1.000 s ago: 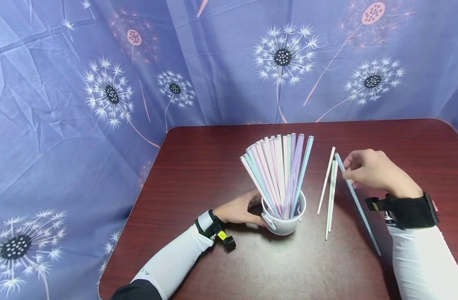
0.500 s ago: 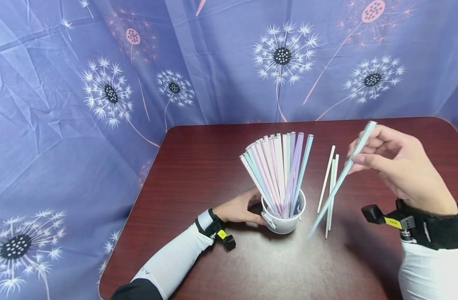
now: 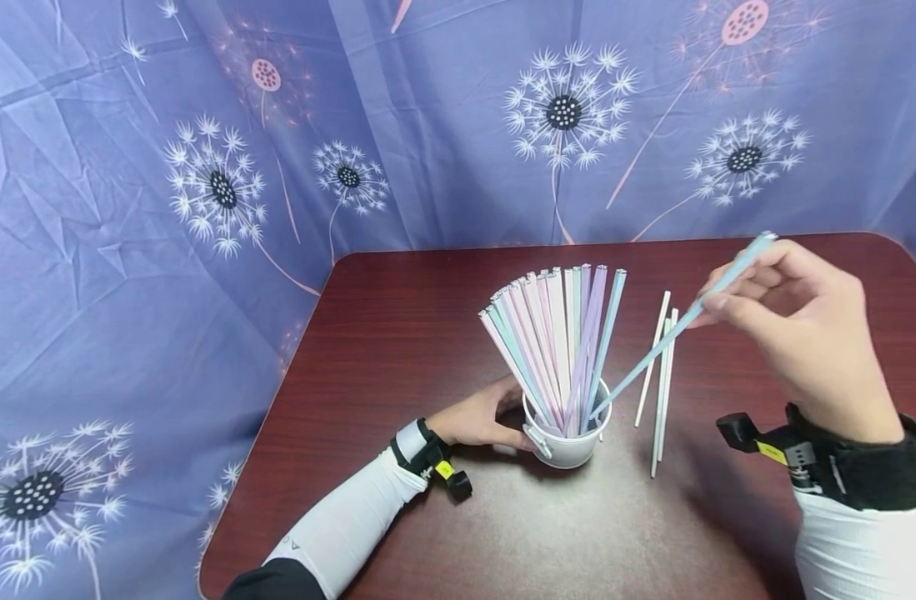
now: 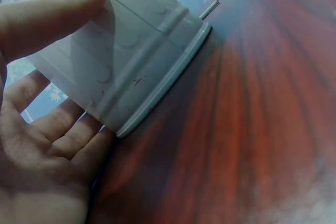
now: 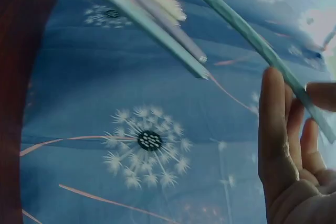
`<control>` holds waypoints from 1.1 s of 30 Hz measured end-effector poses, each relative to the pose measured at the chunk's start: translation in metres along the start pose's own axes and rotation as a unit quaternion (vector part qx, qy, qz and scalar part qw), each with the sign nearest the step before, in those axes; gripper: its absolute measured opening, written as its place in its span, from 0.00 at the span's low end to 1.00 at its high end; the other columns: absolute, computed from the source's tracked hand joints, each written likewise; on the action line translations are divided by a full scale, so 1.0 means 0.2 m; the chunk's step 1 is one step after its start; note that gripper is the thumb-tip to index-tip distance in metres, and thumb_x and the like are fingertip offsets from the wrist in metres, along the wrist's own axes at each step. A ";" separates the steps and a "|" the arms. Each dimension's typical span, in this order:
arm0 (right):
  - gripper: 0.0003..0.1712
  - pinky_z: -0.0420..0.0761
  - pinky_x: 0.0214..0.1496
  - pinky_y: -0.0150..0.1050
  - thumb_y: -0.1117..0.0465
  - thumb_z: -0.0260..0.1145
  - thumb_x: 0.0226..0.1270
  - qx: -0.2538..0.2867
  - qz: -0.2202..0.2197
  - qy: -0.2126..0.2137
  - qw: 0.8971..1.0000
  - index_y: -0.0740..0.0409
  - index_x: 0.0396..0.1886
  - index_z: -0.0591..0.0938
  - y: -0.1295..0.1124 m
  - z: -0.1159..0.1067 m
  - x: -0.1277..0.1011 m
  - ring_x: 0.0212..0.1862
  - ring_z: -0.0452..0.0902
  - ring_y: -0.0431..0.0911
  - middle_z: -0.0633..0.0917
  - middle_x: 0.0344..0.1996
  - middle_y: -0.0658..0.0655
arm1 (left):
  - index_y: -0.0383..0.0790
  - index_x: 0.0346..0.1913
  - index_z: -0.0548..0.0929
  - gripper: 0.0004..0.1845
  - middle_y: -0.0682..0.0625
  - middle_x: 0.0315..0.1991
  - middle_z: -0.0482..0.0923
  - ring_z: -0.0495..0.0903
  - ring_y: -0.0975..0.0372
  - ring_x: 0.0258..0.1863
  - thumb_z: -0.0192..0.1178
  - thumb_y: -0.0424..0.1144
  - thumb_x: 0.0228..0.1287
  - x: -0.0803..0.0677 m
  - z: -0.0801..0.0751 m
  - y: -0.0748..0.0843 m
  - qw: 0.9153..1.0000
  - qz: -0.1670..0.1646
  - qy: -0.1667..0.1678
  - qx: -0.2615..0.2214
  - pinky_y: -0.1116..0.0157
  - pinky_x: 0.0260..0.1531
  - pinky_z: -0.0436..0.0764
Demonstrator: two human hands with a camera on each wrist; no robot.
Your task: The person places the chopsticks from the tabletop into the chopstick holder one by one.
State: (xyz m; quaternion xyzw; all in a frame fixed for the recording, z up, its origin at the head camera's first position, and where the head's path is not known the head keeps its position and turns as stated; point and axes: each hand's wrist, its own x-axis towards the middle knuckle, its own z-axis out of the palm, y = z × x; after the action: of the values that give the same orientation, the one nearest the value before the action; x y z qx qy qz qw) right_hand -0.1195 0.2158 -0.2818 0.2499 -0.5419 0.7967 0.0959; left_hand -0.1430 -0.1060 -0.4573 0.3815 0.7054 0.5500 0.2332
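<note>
A small white bucket [image 3: 565,454] stands on the table, holding a fanned bundle of pastel straws [image 3: 551,342] in pink, white, purple and blue-green. My left hand [image 3: 473,414] grips its side; in the left wrist view the thumb [image 4: 58,22] lies over the near wall and the fingers reach behind. To the right, my right hand [image 3: 810,308] pinches a light blue straw [image 3: 656,346] between thumb and fingers. That straw slants down to the left, its lower end at the bucket's mouth, seemingly just inside the right rim. The right wrist view shows the pinched straw [image 5: 247,32] too.
Three pale straws [image 3: 651,367] lie close together on the dark red wooden table [image 3: 397,333], right of the bucket and beneath the held straw. A blue cloth [image 3: 458,125] printed with dandelions hangs behind the table and along its left side.
My right hand has lifted the blue straw off the table beside the pale ones, tilted it, and brought its lower end left to the bucket. The left hand and bucket stay put.
</note>
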 end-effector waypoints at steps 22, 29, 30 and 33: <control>0.10 0.81 0.25 0.28 0.60 0.74 0.58 -0.433 0.071 -0.057 0.897 0.49 0.36 0.80 0.25 0.14 -0.03 0.26 0.84 0.43 0.86 0.24 0.47 | 0.43 0.69 0.62 0.42 0.49 0.64 0.72 0.68 0.63 0.67 0.73 0.32 0.52 0.00 0.00 -0.01 1.000 0.011 0.005 0.000 0.64 0.70 0.65; 0.11 0.78 0.26 0.24 0.57 0.77 0.54 -0.469 0.082 -0.040 0.879 0.49 0.34 0.82 0.22 0.07 0.00 0.27 0.83 0.38 0.86 0.26 0.49 | 0.43 0.70 0.61 0.43 0.51 0.65 0.72 0.68 0.64 0.66 0.73 0.33 0.53 0.00 0.00 -0.01 1.000 0.005 0.005 0.013 0.65 0.70 0.64; 0.11 0.78 0.26 0.24 0.57 0.77 0.55 -0.475 0.083 -0.035 0.876 0.49 0.35 0.82 0.22 0.05 0.00 0.28 0.83 0.37 0.86 0.26 0.49 | 0.44 0.70 0.61 0.43 0.51 0.65 0.72 0.68 0.64 0.67 0.73 0.33 0.53 0.00 0.00 -0.01 1.000 0.002 0.004 0.012 0.65 0.70 0.64; 0.10 0.75 0.27 0.22 0.56 0.76 0.56 -0.507 0.081 -0.020 0.858 0.49 0.35 0.83 0.22 -0.02 0.02 0.26 0.82 0.33 0.86 0.26 0.49 | 0.45 0.68 0.63 0.41 0.53 0.64 0.73 0.69 0.66 0.66 0.73 0.36 0.53 -0.01 0.00 0.00 0.999 -0.011 0.003 0.034 0.66 0.70 0.65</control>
State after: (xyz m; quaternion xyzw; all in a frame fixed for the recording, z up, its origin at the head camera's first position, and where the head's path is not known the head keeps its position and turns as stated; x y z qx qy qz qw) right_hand -0.1434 0.2021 -0.3174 0.1379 -0.8912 0.4111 0.1335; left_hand -0.1419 -0.1072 -0.4574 0.3800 0.7285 0.5242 0.2237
